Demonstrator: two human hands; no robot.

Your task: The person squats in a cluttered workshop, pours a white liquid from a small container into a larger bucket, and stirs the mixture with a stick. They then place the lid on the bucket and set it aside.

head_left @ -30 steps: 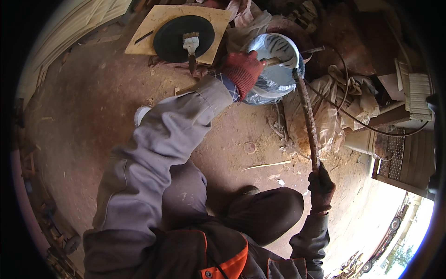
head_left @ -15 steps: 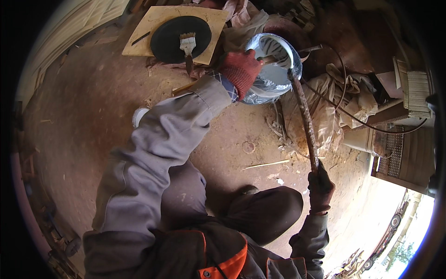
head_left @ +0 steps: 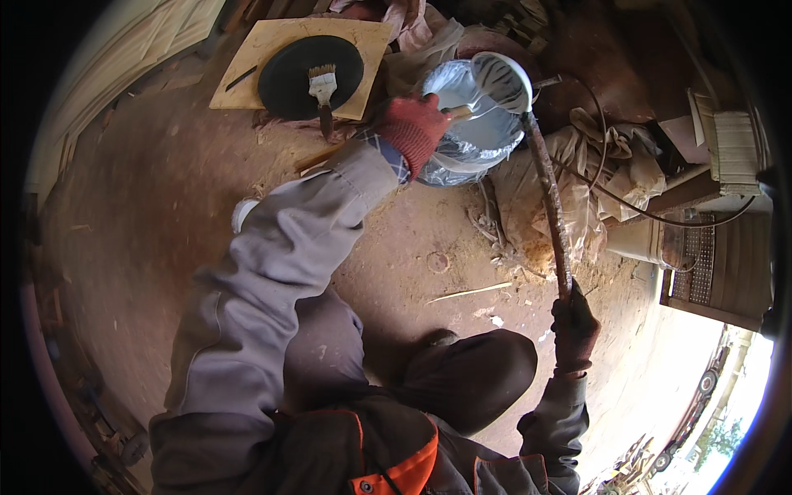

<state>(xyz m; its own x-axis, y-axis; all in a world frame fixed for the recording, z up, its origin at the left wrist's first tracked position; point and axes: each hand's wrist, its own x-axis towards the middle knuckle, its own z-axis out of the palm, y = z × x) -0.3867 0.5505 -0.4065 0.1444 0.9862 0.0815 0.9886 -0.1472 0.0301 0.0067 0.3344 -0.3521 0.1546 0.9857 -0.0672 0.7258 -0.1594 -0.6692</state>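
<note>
My left hand (head_left: 412, 130), in a red knit glove, is closed around the light wooden handle of a brush (head_left: 459, 113). The brush's far end lies over a plastic-wrapped bucket (head_left: 455, 171) of pale grey liquid and is hard to make out. My right hand (head_left: 575, 332), in a dark red glove, grips the lower end of a long, stained stick (head_left: 551, 200). At the stick's upper end is a white round ladle (head_left: 505, 81), tilted above the bucket's far right rim, its inside streaked with grey.
Left of the bucket, a second paintbrush (head_left: 322, 89) lies on a black disc (head_left: 285, 82) atop a square board (head_left: 239, 62). Crumpled plastic sheeting (head_left: 590, 194) and a thin hose (head_left: 635, 210) are on the right. A wood strip (head_left: 469, 293) lies on the floor.
The ladle has shifted up and right over the bucket, toward its far right rim. My left hand has drawn slightly left with the brush. The whole view has turned a little.
</note>
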